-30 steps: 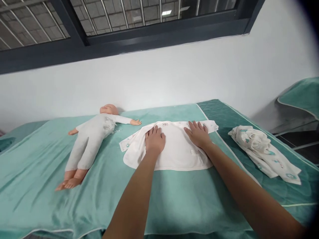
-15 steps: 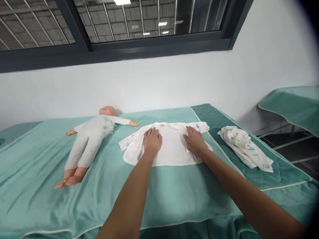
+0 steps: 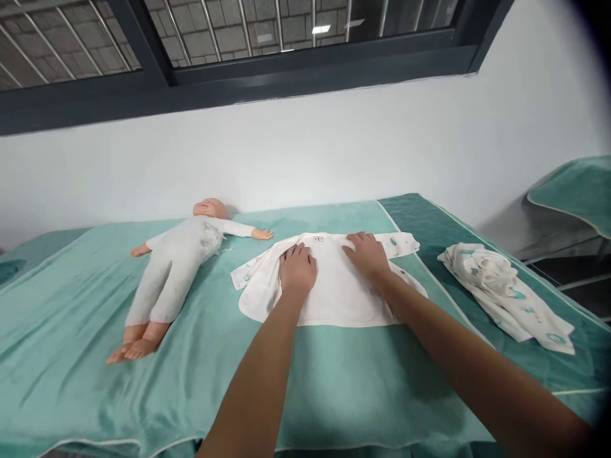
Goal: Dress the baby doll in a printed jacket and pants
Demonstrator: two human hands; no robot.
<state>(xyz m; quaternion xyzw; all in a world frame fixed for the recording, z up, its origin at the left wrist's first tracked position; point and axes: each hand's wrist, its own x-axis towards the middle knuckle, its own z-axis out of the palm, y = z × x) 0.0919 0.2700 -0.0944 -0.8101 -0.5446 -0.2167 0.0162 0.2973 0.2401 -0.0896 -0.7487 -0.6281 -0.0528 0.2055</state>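
A white baby shirt (image 3: 334, 292) lies spread open on the green bed cover, its printed sleeves stretched out to both sides and a small label at the neck. Flat on its left front panel rests my left hand (image 3: 298, 268), fingers extended. My right hand (image 3: 368, 256) lies on the upper right part of the shirt, close to the sleeve, with its fingers stretched out. Neither hand grips the cloth visibly. To the left, a baby doll (image 3: 176, 267) with a white cloth body lies on its back, one arm reaching toward the shirt.
A crumpled bundle of white printed baby clothes (image 3: 506, 292) sits on the right side of the green bed cover (image 3: 191, 394). Behind the bed rises a white wall (image 3: 296, 152) under a dark-framed barred window (image 3: 305, 70). Another green-covered surface (image 3: 577, 191) stands at the far right.
My right hand has slid up and inward across the shirt toward the neck. My left hand stays on the left panel. The whole view has shifted slightly.
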